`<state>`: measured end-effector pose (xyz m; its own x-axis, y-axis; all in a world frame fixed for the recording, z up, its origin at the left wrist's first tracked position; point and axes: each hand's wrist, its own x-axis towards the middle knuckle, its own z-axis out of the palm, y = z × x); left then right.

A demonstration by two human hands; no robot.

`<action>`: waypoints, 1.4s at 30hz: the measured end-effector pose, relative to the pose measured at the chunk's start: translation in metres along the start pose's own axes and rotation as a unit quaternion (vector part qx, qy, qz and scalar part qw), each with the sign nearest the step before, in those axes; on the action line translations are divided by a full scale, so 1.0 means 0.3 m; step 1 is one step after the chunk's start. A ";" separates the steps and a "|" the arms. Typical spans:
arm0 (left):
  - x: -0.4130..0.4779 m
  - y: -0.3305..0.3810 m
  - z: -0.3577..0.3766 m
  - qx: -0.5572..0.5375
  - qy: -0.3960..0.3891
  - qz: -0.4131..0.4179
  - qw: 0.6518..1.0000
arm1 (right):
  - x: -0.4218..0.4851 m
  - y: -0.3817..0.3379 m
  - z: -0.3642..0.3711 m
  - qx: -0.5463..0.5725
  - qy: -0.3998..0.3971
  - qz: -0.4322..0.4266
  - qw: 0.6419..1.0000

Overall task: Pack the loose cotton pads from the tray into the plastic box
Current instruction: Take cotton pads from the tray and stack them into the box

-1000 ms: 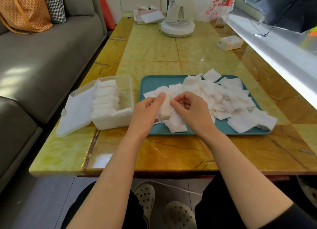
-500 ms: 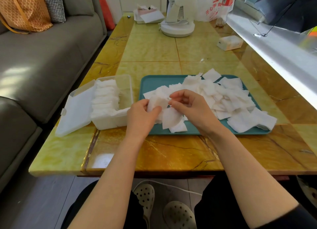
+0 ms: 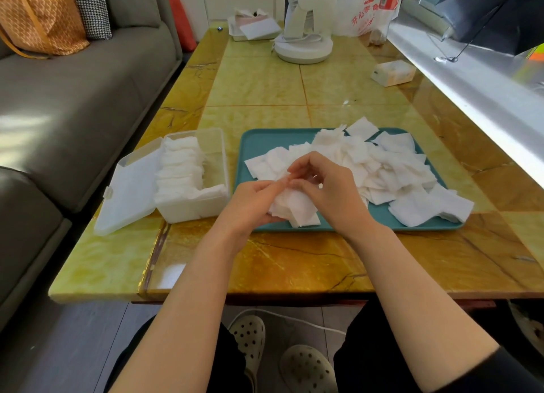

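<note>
Both hands have drawn closer since a moment ago, and the white squares that hung loosely between them are now gathered into one bundle (image 3: 294, 208) at the near edge of the tray (image 3: 265, 142). The left hand (image 3: 250, 204) cups the bundle from below and from the side, fingers curled round it. The right hand (image 3: 326, 191) arches over the top, and its fingertips (image 3: 294, 183) meet the left's and pinch the upper edges.

From where I stand, this looks like squaring up a stack before carrying it over. It would go best if the edges were tapped level against the tray and the grip stayed firm on both faces. The pads are soft and could fan out or shed a sheet on the way.

Beyond the hands, the loose cotton pads (image 3: 382, 169) still lie heaped across the middle and right of the tray, so plenty of work is left. Just left of the tray is the plastic box (image 3: 194, 211) with its lid (image 3: 129, 186) swung open. A row of packed pads (image 3: 179, 169) fills its left side, and the right side looks free for this stack.

Farther up the table (image 3: 259, 83) are a small carton (image 3: 393, 73) and a white fan (image 3: 303, 39).
</note>
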<state>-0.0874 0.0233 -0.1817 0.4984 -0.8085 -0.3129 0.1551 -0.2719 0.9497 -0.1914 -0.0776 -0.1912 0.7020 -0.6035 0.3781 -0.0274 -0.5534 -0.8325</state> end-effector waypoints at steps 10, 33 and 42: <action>0.008 -0.009 -0.007 0.008 0.075 0.056 0.996 | 0.006 -0.006 0.011 0.033 0.025 0.133 0.990; 0.006 -0.013 -0.014 0.053 0.028 0.091 0.994 | 0.017 -0.009 -0.037 0.131 -0.059 0.102 0.984; 0.005 -0.012 -0.013 0.033 0.011 0.076 0.996 | 0.021 0.018 -0.030 0.084 0.011 0.117 0.989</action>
<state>-0.0839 0.0251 -0.1856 0.5301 -0.8318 -0.1646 0.0201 -0.1817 0.9831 -0.1935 -0.0896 -0.1898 0.6748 -0.7173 0.1736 -0.0672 -0.2940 -0.9535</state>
